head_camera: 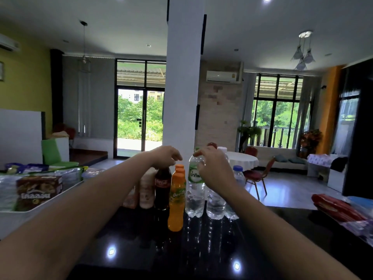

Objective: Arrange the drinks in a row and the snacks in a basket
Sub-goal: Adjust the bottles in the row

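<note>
Drinks stand clustered on the glossy black counter [201,245]: two milky brown bottles [146,190], a cola bottle [162,188], orange juice bottles [176,203] one behind another, and clear water bottles [194,193]. My left hand [165,156] hovers over the cola bottle's top, fingers curled down. My right hand [214,168] rests at the neck of the green-labelled water bottle, fingers bent around it. At the left, a white basket [24,217] holds a brown snack box [38,190] and several packets.
A red snack packet [339,211] and other wrapped items lie at the counter's right edge. A white pillar [183,77] rises just behind the bottles. Beyond are red chairs and a round white table [242,160].
</note>
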`<state>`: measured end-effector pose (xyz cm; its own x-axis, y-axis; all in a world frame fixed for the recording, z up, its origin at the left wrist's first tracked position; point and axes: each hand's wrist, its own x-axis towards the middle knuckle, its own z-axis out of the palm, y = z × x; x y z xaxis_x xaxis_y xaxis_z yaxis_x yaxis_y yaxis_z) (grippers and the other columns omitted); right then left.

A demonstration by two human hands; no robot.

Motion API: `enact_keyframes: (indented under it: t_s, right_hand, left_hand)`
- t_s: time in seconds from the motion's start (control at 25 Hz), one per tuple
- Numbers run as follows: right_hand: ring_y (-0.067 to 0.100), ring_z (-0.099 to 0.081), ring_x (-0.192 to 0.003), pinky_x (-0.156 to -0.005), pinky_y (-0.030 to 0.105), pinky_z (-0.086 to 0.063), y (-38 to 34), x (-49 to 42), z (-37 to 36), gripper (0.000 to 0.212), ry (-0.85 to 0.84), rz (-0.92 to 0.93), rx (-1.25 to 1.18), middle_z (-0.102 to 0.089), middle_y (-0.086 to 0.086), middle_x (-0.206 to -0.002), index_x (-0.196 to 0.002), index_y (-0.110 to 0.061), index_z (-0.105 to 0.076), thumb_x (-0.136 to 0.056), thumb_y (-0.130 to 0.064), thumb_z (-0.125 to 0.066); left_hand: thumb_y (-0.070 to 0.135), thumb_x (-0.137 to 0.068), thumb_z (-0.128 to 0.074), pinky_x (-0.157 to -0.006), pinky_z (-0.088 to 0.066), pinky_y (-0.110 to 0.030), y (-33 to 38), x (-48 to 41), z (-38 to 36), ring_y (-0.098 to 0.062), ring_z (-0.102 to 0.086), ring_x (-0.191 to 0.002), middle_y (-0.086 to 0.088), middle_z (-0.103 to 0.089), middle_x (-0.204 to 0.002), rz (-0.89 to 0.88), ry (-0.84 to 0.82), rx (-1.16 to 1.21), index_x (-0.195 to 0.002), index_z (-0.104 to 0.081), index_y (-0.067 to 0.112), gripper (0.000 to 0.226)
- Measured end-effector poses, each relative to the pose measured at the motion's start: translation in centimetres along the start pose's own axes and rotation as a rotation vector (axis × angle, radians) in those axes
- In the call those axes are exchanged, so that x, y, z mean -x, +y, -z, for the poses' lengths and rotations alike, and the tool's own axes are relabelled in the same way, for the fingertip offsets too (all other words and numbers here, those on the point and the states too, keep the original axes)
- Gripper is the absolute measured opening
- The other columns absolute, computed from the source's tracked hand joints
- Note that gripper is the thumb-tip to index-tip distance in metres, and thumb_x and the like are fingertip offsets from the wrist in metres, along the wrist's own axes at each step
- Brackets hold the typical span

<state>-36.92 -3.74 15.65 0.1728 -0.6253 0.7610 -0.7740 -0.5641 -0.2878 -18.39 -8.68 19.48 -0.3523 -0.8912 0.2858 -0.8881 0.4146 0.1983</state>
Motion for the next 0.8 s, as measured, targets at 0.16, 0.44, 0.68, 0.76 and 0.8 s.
enact_keyframes:
  t_s: [0.16, 0.44, 0.68, 0.76, 0.8]
  right_hand:
    - [0.012, -0.056, -0.094, -0.081, 0.038, -0.054, -2.8, 4.4, -4.9, 0.037, -0.141, -0.28, -0.224, -0.056, -0.006, -0.105, -0.108, -0.029, -0.046, -0.082, -0.038, -0.07]
    - [0.018, -0.06, -0.088, -0.075, 0.042, -0.054, -3.5, 7.7, -9.7, 0.064, -0.023, -0.549, -0.297, -0.056, -0.004, -0.102, -0.104, -0.03, -0.026, -0.071, -0.046, -0.078]
    - [0.014, -0.064, -0.088, -0.078, 0.038, -0.056, -1.1, 6.5, -8.2, 0.05, -0.389, -0.498, -0.478, -0.063, -0.004, -0.1, -0.114, -0.029, -0.04, -0.075, -0.027, -0.072]
    - [0.016, -0.062, -0.094, -0.08, 0.036, -0.055, -0.4, 6.3, -7.3, 0.045, -0.505, -0.517, -0.626, -0.06, 0.0, -0.106, -0.116, -0.028, -0.044, -0.081, -0.015, -0.07]
    - [0.017, -0.061, -0.097, -0.081, 0.036, -0.054, -0.2, 6.4, -7.1, 0.046, -0.536, -0.537, -0.694, -0.059, 0.002, -0.109, -0.118, -0.025, -0.045, -0.082, -0.012, -0.069]
  left_hand:
    - [0.009, -0.092, -0.052, -0.089, -0.042, -0.03, -0.7, 1.4, -1.1, -0.013, -0.053, -0.103, -0.005, -0.06, -0.128, -0.063, -0.061, 0.121, -0.128, -0.058, 0.015, 0.037]
    - [0.012, -0.092, -0.057, -0.095, -0.043, -0.031, -1.1, 0.7, -1.5, -0.018, -0.058, -0.109, -0.005, -0.064, -0.122, -0.104, -0.113, 0.153, -0.122, -0.063, 0.015, 0.031]
    - [0.035, -0.089, -0.063, -0.076, -0.042, -0.028, -2.6, 0.0, -1.8, -0.016, -0.054, -0.091, -0.006, -0.065, -0.11, -0.024, 0.011, -0.028, -0.108, -0.065, 0.011, 0.031]
    - [0.039, -0.088, -0.063, -0.074, -0.041, -0.027, -2.9, 0.2, -2.0, -0.017, -0.055, -0.09, -0.007, -0.065, -0.108, -0.023, 0.043, -0.018, -0.105, -0.063, 0.011, 0.032]
    - [0.039, -0.088, -0.063, -0.074, -0.042, -0.027, -2.9, 0.3, -2.1, -0.017, -0.056, -0.092, -0.007, -0.064, -0.109, -0.024, 0.041, -0.002, -0.106, -0.062, 0.011, 0.033]
